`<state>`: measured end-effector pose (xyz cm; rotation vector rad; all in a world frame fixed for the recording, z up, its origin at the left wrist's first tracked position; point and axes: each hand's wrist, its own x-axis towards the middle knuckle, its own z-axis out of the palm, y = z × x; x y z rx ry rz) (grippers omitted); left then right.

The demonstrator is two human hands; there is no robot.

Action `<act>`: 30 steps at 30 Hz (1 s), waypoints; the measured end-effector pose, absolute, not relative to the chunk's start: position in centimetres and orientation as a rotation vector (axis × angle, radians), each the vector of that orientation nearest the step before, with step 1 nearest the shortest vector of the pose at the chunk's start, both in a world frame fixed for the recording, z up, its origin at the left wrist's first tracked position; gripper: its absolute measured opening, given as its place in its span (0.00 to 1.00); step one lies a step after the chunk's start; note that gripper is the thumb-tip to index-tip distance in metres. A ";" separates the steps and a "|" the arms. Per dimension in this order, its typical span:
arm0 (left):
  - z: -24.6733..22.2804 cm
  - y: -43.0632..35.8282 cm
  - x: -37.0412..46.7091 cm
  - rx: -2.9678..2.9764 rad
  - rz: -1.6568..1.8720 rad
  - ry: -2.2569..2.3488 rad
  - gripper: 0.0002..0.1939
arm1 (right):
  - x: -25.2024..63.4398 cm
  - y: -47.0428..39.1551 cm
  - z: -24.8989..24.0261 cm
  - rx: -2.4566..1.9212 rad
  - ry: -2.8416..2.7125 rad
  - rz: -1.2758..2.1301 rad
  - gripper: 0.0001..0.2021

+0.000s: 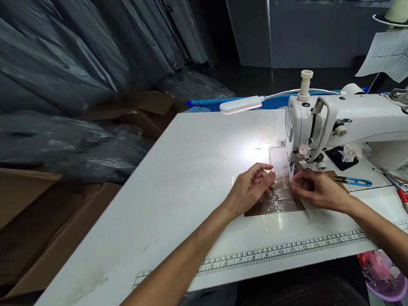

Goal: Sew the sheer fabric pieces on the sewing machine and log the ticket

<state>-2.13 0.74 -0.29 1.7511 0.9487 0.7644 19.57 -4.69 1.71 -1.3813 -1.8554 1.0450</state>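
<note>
My right hand (pixel 316 191) is closed in a pinch on a thin, sheer whitish strip (pixel 310 211), blurred where it hangs below the fingers. It sits just in front of the needle area of a white sewing machine (pixel 304 117). To the left of the needle, my left hand (pixel 251 188) has its fingers curled and thumb close to the index finger; anything between them is too small to make out. Beneath both hands lies a brown board (pixel 254 210) covered partly with shiny clear tape. Small pink-red marks (pixel 285 167) show on the machine bed near the needle.
Blue thread snips (pixel 357 181) lie right of my right hand, with red-handled scissors (pixel 407 202) farther right. White lace (pixel 351 151) rests under the machine arm. A lamp (pixel 240 105) lights the white table (pixel 179 194). Cardboard boxes (pixel 58 227) stand left; a purple basket (pixel 389 291) sits below.
</note>
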 end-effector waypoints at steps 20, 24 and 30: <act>0.3 1.4 -3.3 1.561 0.508 1.210 0.28 | 21.4 -3.8 -1.1 -1.252 -2.662 0.104 0.18; 0.1 1.5 -3.0 1.565 0.560 1.277 0.33 | 21.9 -2.9 -0.9 -1.318 -2.719 0.099 0.18; -0.5 1.3 -2.3 1.644 0.651 1.356 0.33 | 23.0 -2.8 -0.7 -1.391 -2.386 0.543 0.16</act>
